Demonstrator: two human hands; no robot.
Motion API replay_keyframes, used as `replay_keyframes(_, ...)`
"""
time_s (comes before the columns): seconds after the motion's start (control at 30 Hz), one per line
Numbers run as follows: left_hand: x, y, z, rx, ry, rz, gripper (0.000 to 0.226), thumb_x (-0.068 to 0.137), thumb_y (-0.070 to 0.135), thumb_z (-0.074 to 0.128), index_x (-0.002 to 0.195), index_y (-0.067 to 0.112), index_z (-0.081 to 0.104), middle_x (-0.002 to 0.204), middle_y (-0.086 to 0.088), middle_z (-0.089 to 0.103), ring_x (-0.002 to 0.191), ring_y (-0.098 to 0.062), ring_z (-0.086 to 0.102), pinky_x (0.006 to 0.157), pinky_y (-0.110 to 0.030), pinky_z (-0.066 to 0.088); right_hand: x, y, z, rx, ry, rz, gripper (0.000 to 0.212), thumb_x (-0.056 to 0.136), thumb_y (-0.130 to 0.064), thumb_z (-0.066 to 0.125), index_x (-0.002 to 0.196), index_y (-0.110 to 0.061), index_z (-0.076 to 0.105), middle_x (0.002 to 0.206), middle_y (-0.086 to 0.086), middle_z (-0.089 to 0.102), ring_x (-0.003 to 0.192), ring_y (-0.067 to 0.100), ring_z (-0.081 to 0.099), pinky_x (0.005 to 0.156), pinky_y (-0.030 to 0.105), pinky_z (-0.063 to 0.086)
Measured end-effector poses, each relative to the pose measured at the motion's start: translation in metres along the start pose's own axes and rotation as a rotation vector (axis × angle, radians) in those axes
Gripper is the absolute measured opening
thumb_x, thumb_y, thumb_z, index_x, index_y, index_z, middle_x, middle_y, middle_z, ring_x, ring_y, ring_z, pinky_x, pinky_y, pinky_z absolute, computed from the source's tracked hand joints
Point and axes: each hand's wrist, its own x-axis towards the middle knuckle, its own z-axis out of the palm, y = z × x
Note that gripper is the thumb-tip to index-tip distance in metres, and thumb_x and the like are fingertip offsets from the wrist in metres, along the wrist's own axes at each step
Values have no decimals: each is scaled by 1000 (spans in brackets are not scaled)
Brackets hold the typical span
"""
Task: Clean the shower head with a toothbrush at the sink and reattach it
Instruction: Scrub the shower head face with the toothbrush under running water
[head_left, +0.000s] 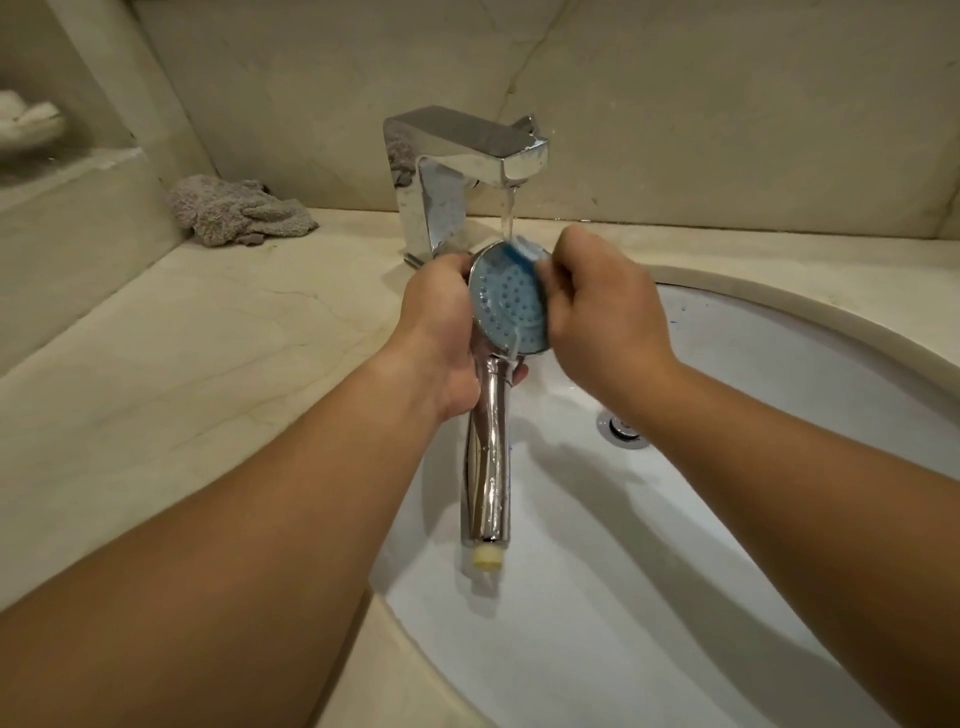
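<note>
Left hand (441, 332) gripping shower head (511, 301), right hand (602, 312) apparently pinching blue toothbrush (524, 252), no legible writing

- Two bare forearms entered from the bottom corners of the frame, with no sleeves visible on either.
- The left hand (439, 332) wore no glove, ring or wristband.
- The right hand (605, 306) was likewise bare, with no watch or jewellery at the wrist.
- Fingernails were mostly hidden from the head camera.
</note>
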Motion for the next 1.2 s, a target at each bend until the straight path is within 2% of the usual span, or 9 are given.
replay_keyframes(0.1, -1, 2, 1, -81, -48, -9, 42, 98, 42, 39, 105, 17, 71, 89, -8, 68, 88, -26, 58, 74, -40, 43, -10, -6, 4, -57, -87, -220, 9, 92, -22, 51, 89, -15, 50, 86, 5, 55, 69, 31, 52, 57, 42, 47)
replay_keyframes(0.33, -1, 2, 0, -47, -48, -5, 46, 98, 42, 38, 103, 15, 75, 88, -8, 72, 84, -25, 62, 79, -42, 44, -10, 0, 2, -118, -13, -316, 17, 90, -30, 42, 83, -15, 47, 79, 7, 52, 57, 32, 48, 46, 39, 41)
replay_keyframes(0.47, -3, 2, -1, -22, -34, 23, 48, 99, 40, 35, 113, 15, 73, 96, -9, 71, 78, -24, 61, 70, -37, 44, -1, 5, -6, -84, 1, -143, 17, 94, -32, 40, 83, -19, 41, 80, 3, 49, 62, 27, 47, 50, 33, 37)
replay_keyframes(0.6, -3, 2, 1, -54, -66, 4, 46, 100, 44, 38, 111, 16, 73, 92, -8, 70, 85, -26, 61, 76, -41, 44, -8, -1, -2, -136, -39, -393, 20, 86, -31, 39, 82, -14, 49, 77, 8, 53, 53, 30, 46, 45, 34, 37)
replay_keyframes(0.7, -4, 3, 1, -18, -54, 5, 50, 101, 45, 35, 111, 15, 74, 92, -9, 73, 80, -25, 62, 69, -36, 45, 2, 8, -9, -124, 12, -223, 17, 91, -33, 36, 82, -20, 40, 77, 3, 47, 59, 28, 46, 48, 34, 38)
replay_keyframes(0.83, -5, 4, 0, -44, -49, -4, 51, 100, 45, 37, 112, 13, 76, 86, -6, 73, 73, -23, 62, 70, -37, 45, -10, 8, -3, -153, -29, -429, 11, 88, -23, 45, 82, -13, 47, 76, 8, 51, 52, 29, 42, 43, 29, 30)
replay_keyframes(0.97, -6, 5, 1, -53, -13, 15, 56, 101, 44, 34, 125, 11, 73, 96, -9, 76, 80, -26, 65, 68, -34, 47, -2, 12, -9, -92, 8, -210, 14, 94, -22, 49, 81, -17, 44, 76, 1, 48, 55, 21, 41, 45, 25, 28)
replay_keyframes(1.07, -7, 6, 1, -83, -7, 21, 52, 100, 41, 34, 110, 11, 75, 81, -6, 73, 70, -21, 60, 69, -34, 44, -11, 11, -2, -166, -28, -418, 10, 90, -16, 51, 81, -12, 49, 74, 5, 50, 50, 23, 39, 43, 24, 27)
replay_keyframes(1.2, -8, 6, 2, -71, 30, 18, 52, 99, 44, 37, 117, 13, 75, 90, -7, 76, 75, -23, 65, 71, -35, 47, -3, 11, -8, -118, 19, -222, 15, 94, -25, 43, 81, -19, 40, 74, -1, 43, 54, 21, 39, 44, 24, 25)
